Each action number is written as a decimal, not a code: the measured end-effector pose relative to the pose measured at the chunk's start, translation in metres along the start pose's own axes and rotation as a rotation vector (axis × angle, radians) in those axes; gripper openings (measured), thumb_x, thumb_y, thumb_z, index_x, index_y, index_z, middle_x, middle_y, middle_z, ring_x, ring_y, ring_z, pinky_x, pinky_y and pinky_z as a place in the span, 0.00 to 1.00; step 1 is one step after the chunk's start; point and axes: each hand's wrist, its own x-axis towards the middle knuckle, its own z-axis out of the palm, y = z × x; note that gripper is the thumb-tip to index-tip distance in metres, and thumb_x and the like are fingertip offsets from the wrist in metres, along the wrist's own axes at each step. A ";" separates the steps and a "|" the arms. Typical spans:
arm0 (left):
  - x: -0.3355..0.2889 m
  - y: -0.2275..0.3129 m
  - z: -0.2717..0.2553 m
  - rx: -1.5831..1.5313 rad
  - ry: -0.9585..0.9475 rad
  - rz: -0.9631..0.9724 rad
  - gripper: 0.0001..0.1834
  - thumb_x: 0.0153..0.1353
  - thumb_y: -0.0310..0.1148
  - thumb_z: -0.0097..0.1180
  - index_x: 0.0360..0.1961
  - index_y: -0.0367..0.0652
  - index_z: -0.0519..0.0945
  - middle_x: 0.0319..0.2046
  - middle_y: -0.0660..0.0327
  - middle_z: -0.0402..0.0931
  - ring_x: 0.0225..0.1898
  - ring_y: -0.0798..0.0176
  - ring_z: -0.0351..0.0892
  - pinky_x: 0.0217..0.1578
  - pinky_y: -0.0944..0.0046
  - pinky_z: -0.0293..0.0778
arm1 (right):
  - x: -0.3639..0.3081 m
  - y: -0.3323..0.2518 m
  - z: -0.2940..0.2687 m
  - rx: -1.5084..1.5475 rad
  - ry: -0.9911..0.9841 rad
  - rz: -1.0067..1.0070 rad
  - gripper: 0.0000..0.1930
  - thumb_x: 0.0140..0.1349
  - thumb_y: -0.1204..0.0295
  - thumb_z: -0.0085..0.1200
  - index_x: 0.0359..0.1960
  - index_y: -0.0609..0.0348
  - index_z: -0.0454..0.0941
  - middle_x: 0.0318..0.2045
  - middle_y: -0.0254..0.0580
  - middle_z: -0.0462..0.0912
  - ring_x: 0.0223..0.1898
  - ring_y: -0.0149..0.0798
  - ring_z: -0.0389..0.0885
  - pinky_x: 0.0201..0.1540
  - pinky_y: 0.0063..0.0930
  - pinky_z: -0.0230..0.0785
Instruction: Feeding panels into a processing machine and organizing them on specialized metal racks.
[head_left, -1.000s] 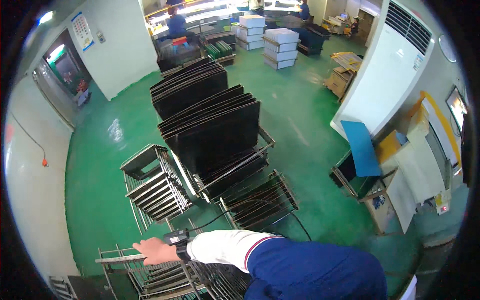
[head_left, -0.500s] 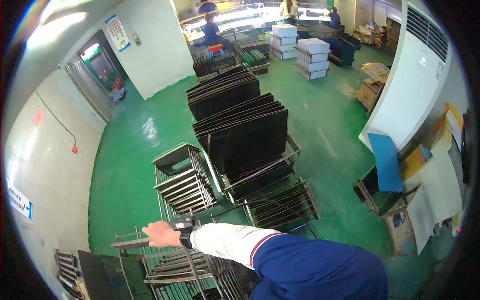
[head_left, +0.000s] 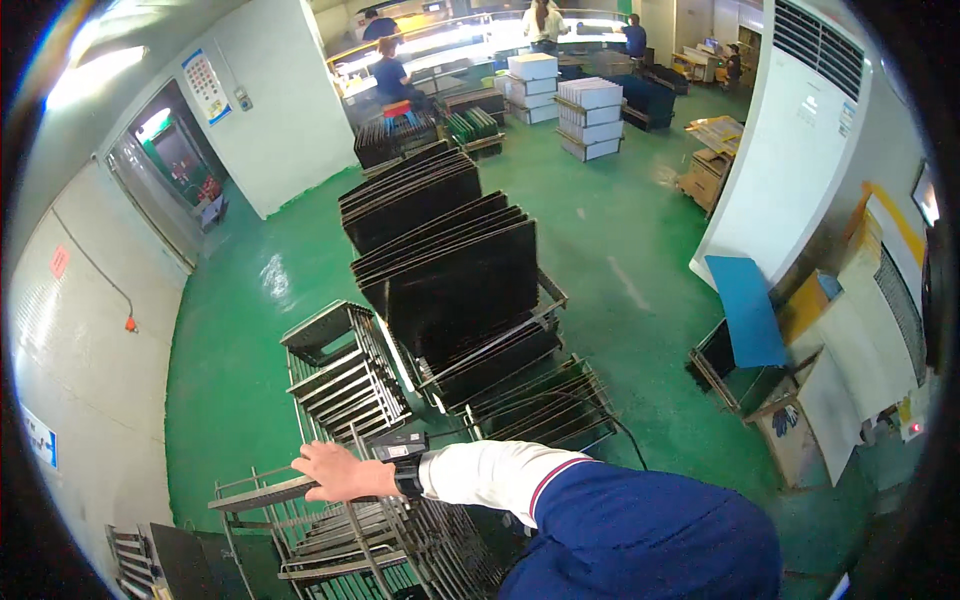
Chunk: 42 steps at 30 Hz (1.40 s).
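The right hand [head_left: 343, 474] is resting, fingers partly spread, atop the metal rack [head_left: 340, 566], apparently steadying it; I cannot tell whether it's gripping.

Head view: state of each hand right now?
Left hand: not in view, so cannot be told.
Right hand: on the top bar of a metal rack; whether closed around it cannot be told.

The panels [head_left: 455, 295] stand behind the rack [head_left: 371, 559], left of the air conditioner [head_left: 785, 150].
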 end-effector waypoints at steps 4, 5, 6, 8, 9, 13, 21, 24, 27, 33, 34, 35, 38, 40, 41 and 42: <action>0.000 -0.016 0.038 0.083 -0.140 0.238 0.25 0.58 0.34 0.54 0.54 0.34 0.67 0.51 0.46 0.68 0.50 0.51 0.69 0.50 0.56 0.66 | -0.049 0.017 -0.037 0.069 0.123 -0.017 0.27 0.46 0.58 0.58 0.45 0.60 0.68 0.39 0.49 0.71 0.43 0.51 0.70 0.43 0.44 0.64; -0.001 -0.029 0.044 0.142 -0.181 0.303 0.25 0.57 0.34 0.56 0.55 0.36 0.67 0.50 0.46 0.69 0.49 0.52 0.70 0.48 0.57 0.68 | -0.065 0.030 -0.051 0.055 0.065 0.022 0.25 0.46 0.58 0.58 0.44 0.59 0.70 0.36 0.49 0.73 0.41 0.52 0.71 0.43 0.43 0.64; -0.011 -0.019 0.047 0.092 -0.250 0.324 0.25 0.58 0.36 0.54 0.55 0.37 0.67 0.52 0.46 0.68 0.51 0.51 0.69 0.50 0.55 0.67 | -0.087 0.053 -0.055 0.100 0.094 0.033 0.22 0.46 0.59 0.57 0.41 0.59 0.73 0.34 0.51 0.75 0.40 0.53 0.72 0.43 0.44 0.65; -0.038 0.014 0.062 0.012 -0.313 0.339 0.24 0.60 0.38 0.52 0.55 0.39 0.68 0.53 0.47 0.67 0.52 0.50 0.68 0.51 0.54 0.65 | -0.148 0.105 -0.071 0.205 -0.107 0.233 0.21 0.48 0.57 0.53 0.38 0.60 0.75 0.34 0.54 0.78 0.38 0.52 0.77 0.40 0.43 0.68; -0.048 0.031 0.070 -0.013 -0.310 0.352 0.22 0.60 0.37 0.52 0.55 0.39 0.69 0.53 0.49 0.67 0.52 0.50 0.68 0.51 0.55 0.65 | -0.189 0.134 -0.090 0.215 -0.222 0.320 0.20 0.49 0.56 0.52 0.39 0.58 0.76 0.33 0.53 0.79 0.37 0.52 0.78 0.39 0.43 0.69; -0.089 0.077 0.090 -0.102 -0.322 0.349 0.25 0.60 0.40 0.51 0.56 0.40 0.68 0.55 0.49 0.65 0.55 0.50 0.65 0.53 0.55 0.63 | -0.434 0.250 -0.149 -0.065 -0.318 0.861 0.18 0.52 0.59 0.49 0.38 0.61 0.76 0.33 0.53 0.78 0.36 0.54 0.77 0.38 0.46 0.68; -0.164 0.136 0.165 -0.313 -0.446 0.539 0.14 0.59 0.23 0.46 0.47 0.33 0.71 0.48 0.55 0.71 0.48 0.62 0.70 0.52 0.64 0.63 | -0.885 0.201 -0.294 -0.343 -0.785 1.345 0.07 0.47 0.69 0.50 0.20 0.56 0.78 0.16 0.44 0.77 0.20 0.46 0.77 0.20 0.40 0.66; -0.199 0.172 0.211 -0.481 -0.666 0.526 0.13 0.59 0.23 0.46 0.46 0.33 0.73 0.44 0.57 0.74 0.47 0.63 0.70 0.51 0.65 0.63 | -0.956 0.167 -0.298 0.422 0.433 2.177 0.09 0.54 0.71 0.45 0.19 0.60 0.72 0.13 0.45 0.72 0.11 0.41 0.70 0.11 0.33 0.56; -0.224 0.196 0.259 -0.588 -0.946 0.516 0.13 0.58 0.21 0.48 0.45 0.34 0.73 0.42 0.59 0.74 0.46 0.67 0.71 0.50 0.68 0.64 | -0.981 0.173 -0.252 0.883 0.929 1.916 0.08 0.58 0.62 0.45 0.27 0.51 0.69 0.17 0.40 0.73 0.13 0.39 0.72 0.11 0.32 0.61; -0.261 0.225 0.329 -0.410 -1.418 0.542 0.11 0.58 0.23 0.50 0.42 0.35 0.75 0.40 0.61 0.75 0.43 0.69 0.72 0.47 0.70 0.66 | -0.726 0.175 -0.202 0.544 0.438 1.750 0.09 0.51 0.65 0.54 0.27 0.58 0.77 0.19 0.38 0.78 0.19 0.32 0.76 0.21 0.26 0.67; -0.261 0.227 0.341 -0.366 -1.521 0.554 0.11 0.58 0.25 0.50 0.43 0.35 0.75 0.39 0.60 0.76 0.42 0.69 0.73 0.46 0.70 0.67 | -0.712 0.173 -0.194 0.462 0.375 1.625 0.10 0.51 0.65 0.54 0.28 0.59 0.78 0.20 0.38 0.79 0.20 0.33 0.77 0.24 0.28 0.69; -0.255 0.219 0.363 -0.328 -1.609 0.548 0.12 0.59 0.28 0.51 0.43 0.34 0.75 0.38 0.61 0.77 0.41 0.69 0.73 0.45 0.69 0.67 | -0.698 0.172 -0.189 0.452 0.396 1.637 0.10 0.51 0.65 0.54 0.28 0.59 0.78 0.20 0.38 0.79 0.20 0.33 0.77 0.24 0.28 0.69; -0.228 0.186 0.428 -0.069 -1.803 0.371 0.13 0.58 0.32 0.52 0.43 0.36 0.76 0.35 0.61 0.78 0.36 0.69 0.75 0.38 0.72 0.69 | -0.669 0.168 -0.185 0.452 0.267 1.670 0.12 0.51 0.63 0.55 0.31 0.59 0.79 0.23 0.39 0.81 0.25 0.34 0.79 0.31 0.31 0.70; -0.203 0.158 0.474 0.032 -1.771 0.246 0.13 0.58 0.33 0.52 0.42 0.37 0.76 0.34 0.61 0.78 0.34 0.69 0.75 0.35 0.72 0.69 | -0.657 0.169 -0.187 0.521 0.227 1.786 0.13 0.52 0.61 0.55 0.32 0.58 0.79 0.25 0.40 0.81 0.28 0.39 0.79 0.33 0.34 0.70; -0.189 0.140 0.495 0.132 -1.726 0.123 0.13 0.58 0.33 0.51 0.41 0.37 0.76 0.33 0.61 0.78 0.32 0.70 0.76 0.33 0.72 0.69 | -0.658 0.173 -0.184 0.520 0.212 1.796 0.13 0.52 0.61 0.55 0.32 0.58 0.79 0.25 0.40 0.81 0.28 0.39 0.79 0.33 0.34 0.70; -0.172 0.119 0.521 0.151 -1.686 0.080 0.12 0.58 0.34 0.51 0.40 0.37 0.76 0.30 0.61 0.78 0.28 0.69 0.76 0.27 0.72 0.70 | -0.666 0.181 -0.180 0.404 0.142 1.828 0.14 0.52 0.60 0.55 0.32 0.57 0.79 0.26 0.42 0.81 0.29 0.42 0.79 0.34 0.35 0.70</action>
